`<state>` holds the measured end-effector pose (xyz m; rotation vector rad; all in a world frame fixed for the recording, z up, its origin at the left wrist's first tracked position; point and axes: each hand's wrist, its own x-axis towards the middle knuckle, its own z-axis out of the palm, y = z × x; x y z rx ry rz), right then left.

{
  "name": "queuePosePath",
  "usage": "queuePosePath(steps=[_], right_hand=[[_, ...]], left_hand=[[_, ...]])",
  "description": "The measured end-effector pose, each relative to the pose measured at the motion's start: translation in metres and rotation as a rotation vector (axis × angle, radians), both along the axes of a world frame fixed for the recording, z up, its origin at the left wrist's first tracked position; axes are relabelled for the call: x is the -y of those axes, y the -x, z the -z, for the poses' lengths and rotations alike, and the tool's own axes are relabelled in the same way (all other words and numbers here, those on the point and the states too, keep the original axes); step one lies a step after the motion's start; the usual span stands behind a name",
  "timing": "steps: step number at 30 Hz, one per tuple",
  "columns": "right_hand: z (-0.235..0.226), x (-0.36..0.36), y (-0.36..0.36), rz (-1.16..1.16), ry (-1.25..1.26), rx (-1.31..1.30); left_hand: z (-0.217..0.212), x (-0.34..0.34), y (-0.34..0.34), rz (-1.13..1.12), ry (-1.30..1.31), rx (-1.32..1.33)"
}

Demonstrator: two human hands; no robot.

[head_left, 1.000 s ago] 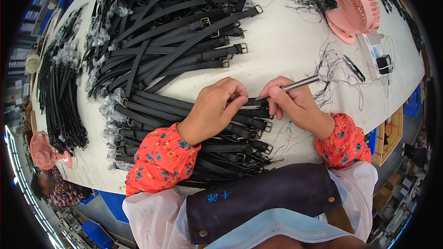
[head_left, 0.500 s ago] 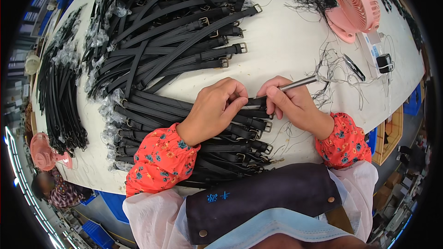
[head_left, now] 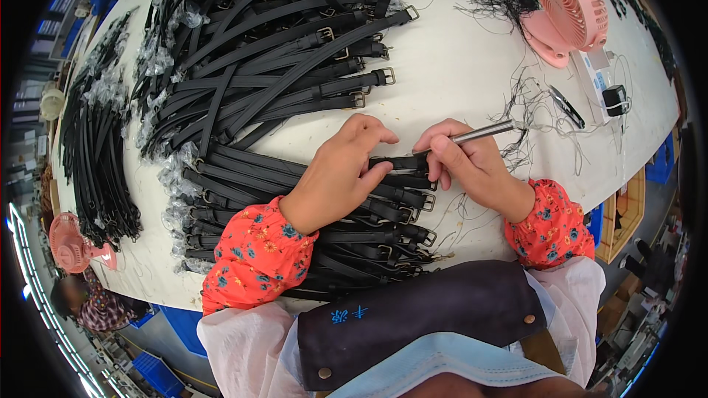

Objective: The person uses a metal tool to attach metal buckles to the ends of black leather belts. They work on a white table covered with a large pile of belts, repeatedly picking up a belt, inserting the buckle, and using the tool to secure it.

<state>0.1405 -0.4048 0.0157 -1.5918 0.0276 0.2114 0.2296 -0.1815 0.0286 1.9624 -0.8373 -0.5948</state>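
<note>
Black belts (head_left: pixel 258 164) with metal buckles lie side by side in front of me, buckle ends to the right. My left hand (head_left: pixel 341 166) is over the top belt of this row, its thumb on or just above the strap and its forefinger lifted apart, with nothing seen between them. Pinched in my right hand (head_left: pixel 463 161) is a slim silver pen-like tool (head_left: pixel 483 132), its thin tip pointing left, near the buckle end of that belt (head_left: pixel 404 163). I cannot tell whether the tip touches the strap.
More belts (head_left: pixel 295 59) are heaped beyond, some ends wrapped in clear plastic. A pink fan (head_left: pixel 564 7), black-handled snips (head_left: pixel 566 107), a white power strip (head_left: pixel 590 81) with a black plug (head_left: pixel 615 101) and loose threads lie to the right. Another belt bundle (head_left: pixel 96 155) lies far left.
My left forefinger and thumb have parted, and the hand has drawn slightly left. The pen-like tool has shifted a little to the right in my right hand.
</note>
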Motion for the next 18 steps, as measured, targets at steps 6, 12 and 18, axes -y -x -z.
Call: queuePosePath(steps=[6, 12, 18], right_hand=[[0.000, 0.001, 0.001, -0.002, -0.013, 0.002], [-0.001, 0.002, 0.001, -0.031, -0.015, -0.008], [-0.004, 0.002, 0.000, -0.064, -0.017, -0.030]], left_hand=[[0.020, -0.003, 0.000, 0.079, 0.082, 0.176], [0.018, 0.005, 0.007, 0.048, -0.015, 0.352], [0.013, 0.004, 0.004, 0.080, -0.017, 0.300]])
